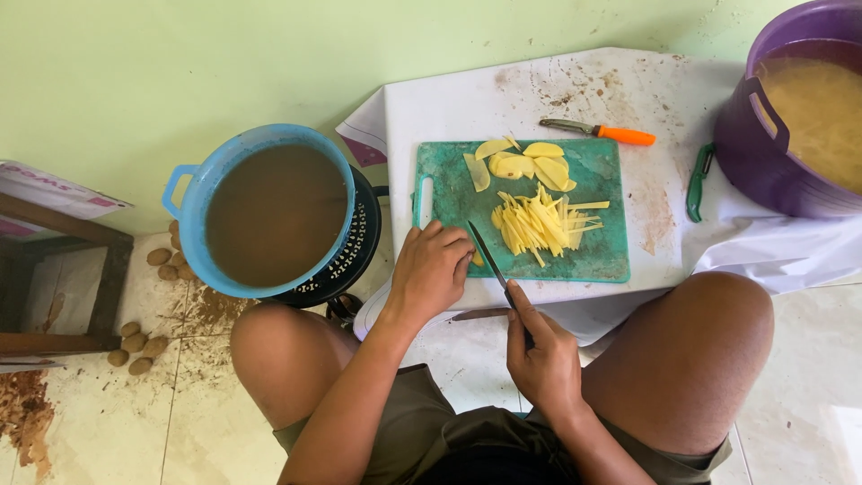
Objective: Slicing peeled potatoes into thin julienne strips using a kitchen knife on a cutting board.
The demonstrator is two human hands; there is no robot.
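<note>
Green cutting board (593,256) lies on a white sheet (467,99) spread on the floor, in front of a seated person with bare knees either side. Right hand (541,357) is closed round the handle of a dark-bladed knife (485,251); the blade runs up-left, tip over the board's near-left part. Left hand (431,269) rests palm down at the board's lower-left corner, fingers curled, just beside the blade; a small yellow bit shows under the fingertips, cannot tell whether it is gripped.

Pile of thin yellow potato strips (539,223) sits mid-board. Flat potato slices (525,162) lie along the far edge, overlapping each other, near the strips but apart from them.

Orange-handled knife (600,132) lies on the sheet beyond the board, not touching it. Green-handled peeler (697,182) lies right of the board, just beside a purple tub (763,171) holding cloudy yellowish water.

Blue basin (193,193) of brown water sits left of the board, resting on a black perforated basket (355,256). Whole unpeeled potatoes (135,346) are scattered on the tiled floor (108,431) at left, near a wooden frame (112,278). Brown dirt and peelings on the tiles there.
</note>
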